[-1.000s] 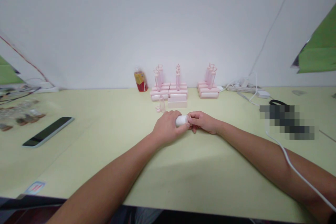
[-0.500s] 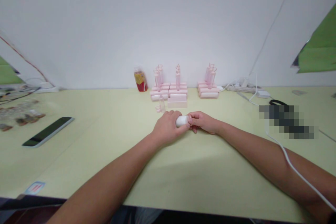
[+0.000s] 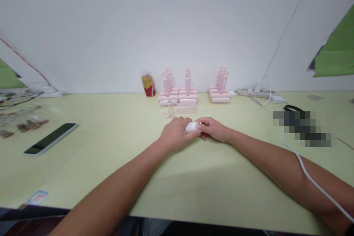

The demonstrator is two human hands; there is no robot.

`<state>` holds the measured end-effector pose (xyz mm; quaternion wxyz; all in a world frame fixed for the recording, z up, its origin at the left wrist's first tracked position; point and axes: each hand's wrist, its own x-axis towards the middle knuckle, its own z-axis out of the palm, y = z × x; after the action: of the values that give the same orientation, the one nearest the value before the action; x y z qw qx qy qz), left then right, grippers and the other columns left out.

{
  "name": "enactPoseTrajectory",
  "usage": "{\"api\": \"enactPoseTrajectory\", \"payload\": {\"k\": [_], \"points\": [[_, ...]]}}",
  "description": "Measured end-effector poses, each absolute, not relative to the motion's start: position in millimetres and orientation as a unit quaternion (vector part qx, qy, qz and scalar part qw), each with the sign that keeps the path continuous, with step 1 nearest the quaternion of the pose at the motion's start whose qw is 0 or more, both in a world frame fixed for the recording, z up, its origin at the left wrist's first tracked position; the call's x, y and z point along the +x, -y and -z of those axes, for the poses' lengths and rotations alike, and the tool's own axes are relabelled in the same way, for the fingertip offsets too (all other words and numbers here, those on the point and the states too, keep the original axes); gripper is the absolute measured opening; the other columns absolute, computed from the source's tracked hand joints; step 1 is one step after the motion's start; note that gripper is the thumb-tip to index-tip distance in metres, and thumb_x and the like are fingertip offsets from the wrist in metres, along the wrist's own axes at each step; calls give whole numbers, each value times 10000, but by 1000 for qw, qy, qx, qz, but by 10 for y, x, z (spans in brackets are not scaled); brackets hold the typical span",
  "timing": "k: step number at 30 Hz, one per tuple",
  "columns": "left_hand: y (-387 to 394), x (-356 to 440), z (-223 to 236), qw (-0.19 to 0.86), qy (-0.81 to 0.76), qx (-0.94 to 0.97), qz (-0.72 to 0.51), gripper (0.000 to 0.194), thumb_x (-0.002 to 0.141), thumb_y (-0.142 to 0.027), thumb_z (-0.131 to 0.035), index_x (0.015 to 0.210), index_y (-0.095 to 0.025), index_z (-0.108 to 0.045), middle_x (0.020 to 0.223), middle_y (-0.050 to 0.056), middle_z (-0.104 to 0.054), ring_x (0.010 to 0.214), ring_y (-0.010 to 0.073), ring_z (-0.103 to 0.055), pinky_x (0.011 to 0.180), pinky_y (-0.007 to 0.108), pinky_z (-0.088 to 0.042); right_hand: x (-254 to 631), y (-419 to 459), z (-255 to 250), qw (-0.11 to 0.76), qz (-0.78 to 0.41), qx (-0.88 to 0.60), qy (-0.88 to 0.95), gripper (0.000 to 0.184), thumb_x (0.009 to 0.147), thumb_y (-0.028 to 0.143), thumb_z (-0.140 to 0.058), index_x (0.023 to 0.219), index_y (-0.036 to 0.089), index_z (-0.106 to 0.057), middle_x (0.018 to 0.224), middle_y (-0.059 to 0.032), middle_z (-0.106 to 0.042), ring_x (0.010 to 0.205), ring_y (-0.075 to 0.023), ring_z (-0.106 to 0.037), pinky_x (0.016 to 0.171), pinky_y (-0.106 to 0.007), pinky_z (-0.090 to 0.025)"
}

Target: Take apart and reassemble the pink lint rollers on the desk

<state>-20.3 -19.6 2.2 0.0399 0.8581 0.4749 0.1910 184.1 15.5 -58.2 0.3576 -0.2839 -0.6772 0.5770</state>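
Note:
Just above the table, my left hand [image 3: 175,134] is wrapped round a white roll [image 3: 190,127] that lies sideways, its right end facing my other hand. The fingers of my right hand [image 3: 211,129] are closed in a pinch at that right end, and a small pale bit shows by the fingertips. What exactly they pinch is partly hidden. Right behind my hands are a pink, box-like cover [image 3: 187,108] and a clear pinkish handle piece [image 3: 170,109] with a loop. Farther back stand pink roller holders [image 3: 168,97] with white rolls in them and upright handles.
Another group of pink roller holders [image 3: 219,97] stands to the right. A red and yellow drink bottle [image 3: 148,84] is by the wall. At left lie a phone [image 3: 51,139] and clear plastic bags [image 3: 27,121]. A white cable [image 3: 304,167] crosses over my right forearm.
Both hands keep almost the same place around the white roll. The right fingers have shifted slightly at its end.

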Motion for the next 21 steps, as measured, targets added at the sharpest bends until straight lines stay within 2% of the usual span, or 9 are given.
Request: {"api": "enactPoseTrajectory", "payload": {"k": [7,21], "points": [[215,-187,-46,16,-499,848,-177,569,843,-736,-389,957,-247,-656,907,73,-661,863,255,-599,640,310,-398,1815,-142,586,370,-568,-288,676,438,822,606,-622,857,178,-538,641,26,-553,496,-94,-482,484,-221,-363],[179,-201,-73,19,-512,843,-161,601,816,-771,-385,941,-257,-670,873,72,-682,815,261,-627,600,305,-376,1784,-169,634,385,-539,-306,683,388,863,571,-578,838,191,-504,608,38,-526,485,-96,-461,478,-218,-348]]}}
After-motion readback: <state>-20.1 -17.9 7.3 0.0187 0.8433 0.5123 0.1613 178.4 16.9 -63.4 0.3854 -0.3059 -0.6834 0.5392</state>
